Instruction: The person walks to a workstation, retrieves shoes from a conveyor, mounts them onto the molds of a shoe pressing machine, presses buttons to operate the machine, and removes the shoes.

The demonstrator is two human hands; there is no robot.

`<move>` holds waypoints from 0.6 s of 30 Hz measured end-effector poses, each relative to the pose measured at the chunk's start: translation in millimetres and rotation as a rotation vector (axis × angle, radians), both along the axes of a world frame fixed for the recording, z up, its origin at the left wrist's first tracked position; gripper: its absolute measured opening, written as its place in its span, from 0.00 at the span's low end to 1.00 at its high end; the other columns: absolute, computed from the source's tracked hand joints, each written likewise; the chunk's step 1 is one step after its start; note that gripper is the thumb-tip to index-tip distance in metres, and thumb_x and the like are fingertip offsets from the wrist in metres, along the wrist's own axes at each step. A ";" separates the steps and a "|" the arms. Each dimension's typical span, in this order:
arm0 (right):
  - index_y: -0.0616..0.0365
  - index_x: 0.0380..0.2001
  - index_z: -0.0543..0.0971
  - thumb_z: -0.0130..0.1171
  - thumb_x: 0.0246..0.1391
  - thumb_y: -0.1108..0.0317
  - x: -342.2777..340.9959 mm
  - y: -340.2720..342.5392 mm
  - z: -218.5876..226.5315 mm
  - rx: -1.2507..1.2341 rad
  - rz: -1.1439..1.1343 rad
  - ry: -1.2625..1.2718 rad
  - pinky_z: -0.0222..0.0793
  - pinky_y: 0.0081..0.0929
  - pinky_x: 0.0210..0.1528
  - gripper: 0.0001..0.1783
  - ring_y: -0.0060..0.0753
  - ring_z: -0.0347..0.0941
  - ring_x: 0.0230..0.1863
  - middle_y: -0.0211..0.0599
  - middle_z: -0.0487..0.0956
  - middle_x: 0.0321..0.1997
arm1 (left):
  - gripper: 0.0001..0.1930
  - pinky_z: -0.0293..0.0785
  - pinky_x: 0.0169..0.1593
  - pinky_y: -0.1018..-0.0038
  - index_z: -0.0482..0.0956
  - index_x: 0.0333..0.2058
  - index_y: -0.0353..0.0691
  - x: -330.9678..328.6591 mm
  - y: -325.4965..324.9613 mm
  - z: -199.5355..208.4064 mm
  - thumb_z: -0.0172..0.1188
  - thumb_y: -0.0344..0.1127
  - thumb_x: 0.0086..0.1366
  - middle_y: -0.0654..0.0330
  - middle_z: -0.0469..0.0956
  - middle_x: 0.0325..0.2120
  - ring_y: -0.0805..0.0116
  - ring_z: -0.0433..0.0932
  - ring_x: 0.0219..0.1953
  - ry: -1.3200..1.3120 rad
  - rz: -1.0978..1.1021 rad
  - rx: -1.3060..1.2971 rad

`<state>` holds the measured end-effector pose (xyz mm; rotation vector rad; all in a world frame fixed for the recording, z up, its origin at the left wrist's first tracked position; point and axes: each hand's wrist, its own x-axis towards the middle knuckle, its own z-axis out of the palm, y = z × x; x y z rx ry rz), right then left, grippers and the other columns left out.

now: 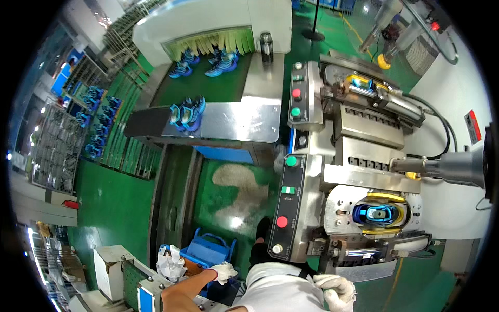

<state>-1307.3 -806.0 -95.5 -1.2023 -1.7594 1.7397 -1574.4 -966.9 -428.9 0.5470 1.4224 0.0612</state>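
Observation:
My left hand (224, 273), in a white knit glove, hangs beside a blue plastic stool (210, 247) and a bin of crumpled white paper (171, 264). Its fingers are curled in, with no object showing in them. On my right side, my right hand (337, 292), also gloved, is held low with bent fingers and no visible object. Ahead to the right, a blue-and-black shoe (382, 213) sits in the near station of a metal press (343, 179), between yellow pads. Another shoe (361, 81) lies in the far station. Neither hand touches the press.
A pair of blue shoes (187, 114) stands on the steel table (239, 122). More shoes (221, 63) sit on the green conveyor belt (202, 89) under a bristle curtain. A control panel (286, 205) with coloured buttons borders the press. Racked shoes (101, 125) are at left.

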 end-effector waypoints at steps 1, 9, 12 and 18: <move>0.61 0.40 0.79 0.52 0.62 0.79 -14.9 -3.7 -4.3 -0.106 -0.141 0.059 0.77 0.37 0.54 0.08 0.42 0.78 0.54 0.49 0.81 0.53 | 0.19 0.83 0.31 0.66 0.78 0.47 0.37 -8.6 0.5 -0.6 0.51 0.46 0.70 0.53 0.81 0.34 0.63 0.84 0.30 -0.075 -0.078 0.029; 0.63 0.38 0.78 0.55 0.64 0.71 -98.1 29.7 -27.6 0.061 -0.088 0.088 0.72 0.38 0.58 0.06 0.39 0.77 0.52 0.49 0.81 0.48 | 0.19 0.83 0.38 0.63 0.77 0.53 0.41 -66.4 -19.1 -71.2 0.55 0.43 0.68 0.53 0.80 0.39 0.60 0.84 0.35 -0.269 -0.233 0.164; 0.63 0.36 0.76 0.59 0.55 0.73 -105.1 37.9 -44.2 0.076 -0.098 0.097 0.72 0.48 0.59 0.06 0.51 0.79 0.51 0.51 0.83 0.39 | 0.22 0.82 0.38 0.63 0.77 0.50 0.36 -107.0 -4.9 -74.1 0.51 0.50 0.71 0.48 0.83 0.41 0.59 0.84 0.30 -0.104 0.068 -0.024; 0.65 0.34 0.78 0.52 0.43 0.86 -114.4 59.6 -49.0 0.155 0.010 0.143 0.74 0.43 0.57 0.13 0.50 0.81 0.50 0.50 0.84 0.40 | 0.23 0.82 0.37 0.65 0.75 0.53 0.36 -191.0 41.4 -21.1 0.53 0.49 0.70 0.52 0.81 0.28 0.63 0.83 0.26 0.370 0.464 0.204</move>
